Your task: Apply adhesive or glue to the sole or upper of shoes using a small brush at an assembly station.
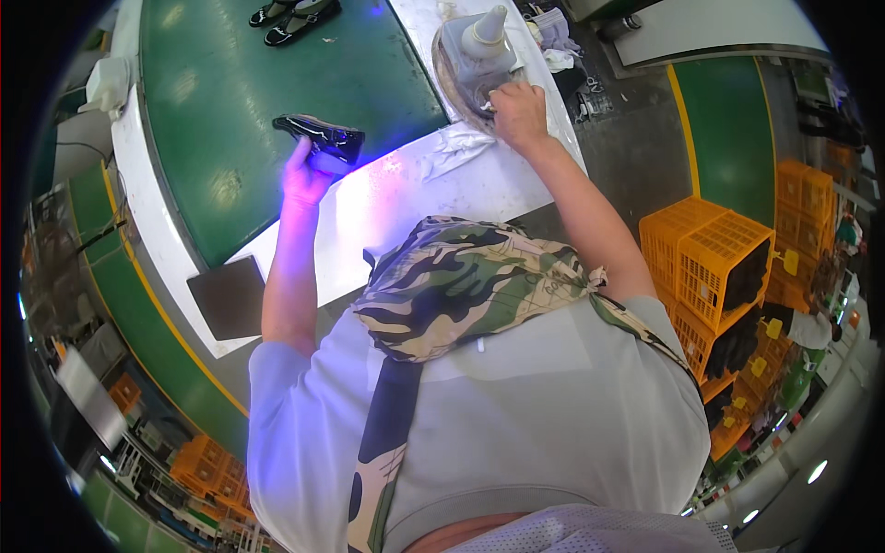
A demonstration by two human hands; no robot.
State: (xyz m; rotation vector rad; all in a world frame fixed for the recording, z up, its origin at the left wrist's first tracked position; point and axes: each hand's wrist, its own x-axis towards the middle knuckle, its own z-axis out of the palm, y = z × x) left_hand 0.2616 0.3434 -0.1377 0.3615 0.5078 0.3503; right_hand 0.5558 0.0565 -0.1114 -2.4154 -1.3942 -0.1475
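Observation:
My left hand grips a glossy black shoe by its underside, over the near edge of the green work surface. Bluish-purple light falls on this hand and forearm. Over at the right, my right hand has its fingers closed on a small white wad, perhaps cloth; its exact kind cannot be made out. That hand is at the rim of a round, stained tray. In the tray stands a translucent squeeze bottle with a white cone-shaped nozzle.
A crumpled white cloth lies on the white table edge. Another pair of black strapped shoes stands at the far end of the green surface. A dark square pad rests at the near left corner. Orange crates are stacked to my right.

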